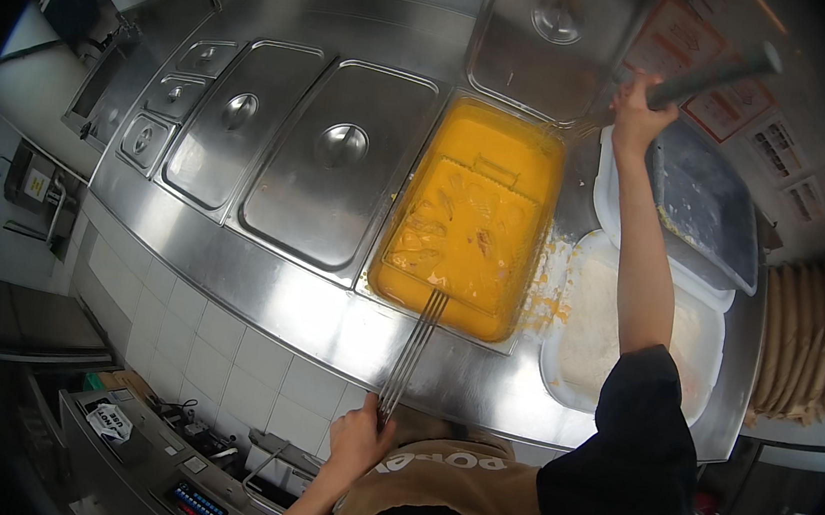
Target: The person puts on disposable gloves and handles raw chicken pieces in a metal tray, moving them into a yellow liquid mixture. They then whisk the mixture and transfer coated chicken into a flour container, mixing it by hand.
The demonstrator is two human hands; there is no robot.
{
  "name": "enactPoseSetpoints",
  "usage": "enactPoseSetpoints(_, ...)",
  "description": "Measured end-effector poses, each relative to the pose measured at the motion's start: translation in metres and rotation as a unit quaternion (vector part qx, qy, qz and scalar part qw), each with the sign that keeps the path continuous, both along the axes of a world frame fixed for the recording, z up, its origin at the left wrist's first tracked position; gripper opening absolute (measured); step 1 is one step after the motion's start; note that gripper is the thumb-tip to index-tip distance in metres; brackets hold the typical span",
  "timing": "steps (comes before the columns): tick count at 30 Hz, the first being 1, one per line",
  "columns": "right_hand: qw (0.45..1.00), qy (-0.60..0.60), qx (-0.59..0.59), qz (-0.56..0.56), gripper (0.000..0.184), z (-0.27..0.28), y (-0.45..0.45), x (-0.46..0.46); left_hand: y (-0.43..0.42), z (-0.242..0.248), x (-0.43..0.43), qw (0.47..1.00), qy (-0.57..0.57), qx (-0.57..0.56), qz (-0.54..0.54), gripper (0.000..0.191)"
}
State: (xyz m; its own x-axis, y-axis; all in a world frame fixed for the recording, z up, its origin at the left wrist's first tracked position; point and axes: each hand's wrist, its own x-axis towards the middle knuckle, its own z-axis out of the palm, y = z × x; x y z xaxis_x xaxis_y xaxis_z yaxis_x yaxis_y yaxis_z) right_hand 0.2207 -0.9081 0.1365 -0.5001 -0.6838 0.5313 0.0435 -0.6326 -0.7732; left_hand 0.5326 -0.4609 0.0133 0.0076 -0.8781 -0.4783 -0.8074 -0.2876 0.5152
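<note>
My left hand (358, 433) grips the end of a long handle made of several parallel metal rods (414, 352). That handle runs down to a rectangular wire basket (492, 179), mostly sunk in a pan of yellow batter (501, 127). Batter-coated pieces, perhaps meat (418, 235), lie in the basket. Raised beyond the pan's far right corner, my right hand (639, 123) holds a tool by its thick grey handle (726, 75). The tool's blurred thin wires (584, 128) look like those of a whisk and hang near the corner of the pan.
A white tub of pale flour-like powder (592, 306) stands right of the batter, with spills between them. Behind it, a grey tub (713, 198) sits on another white container. Steel lids (297, 208) cover the pans leftward; another lid (524, 58) stands behind. Brown bags (807, 337) are stacked right.
</note>
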Motion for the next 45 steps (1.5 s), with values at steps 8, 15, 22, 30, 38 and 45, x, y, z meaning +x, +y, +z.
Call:
enactPoseSetpoints(8, 0.847, 0.475, 0.199, 0.132, 0.039, -0.127, -0.107, 0.112, 0.036, -0.058, -0.009, 0.995, -0.092, -0.013, 0.039, 0.030)
enactPoseSetpoints(15, 0.785, 0.562, 0.262, 0.005, 0.036, -0.191, -0.158, 0.209, 0.076, -0.111, -0.008, 0.991, -0.072, -0.058, 0.095, 0.028)
enactPoseSetpoints(22, 0.782, 0.562, 0.267, -0.021, 0.033, -0.195, -0.152, 0.223, 0.094, -0.147, -0.025, 0.988, -0.029, -0.094, 0.122, 0.026)
enactPoseSetpoints(30, 0.885, 0.228, 0.162, 0.372, 0.014, -0.117, 0.129, 0.127, 0.100, -0.171, -0.024, 0.978, 0.009, -0.162, 0.134, 0.027)
enactPoseSetpoints(38, 0.710, 0.140, 0.382, 0.575, 0.016, -0.151, 0.360, 0.083, 0.110, -0.194, -0.030, 0.969, -0.008, -0.203, 0.143, 0.028)
enactPoseSetpoints(45, 0.665, 0.221, 0.350, 0.622, 0.018, -0.179, 0.390, 0.067, 0.130, -0.228, -0.034, 0.959, 0.019, -0.235, 0.155, 0.027)
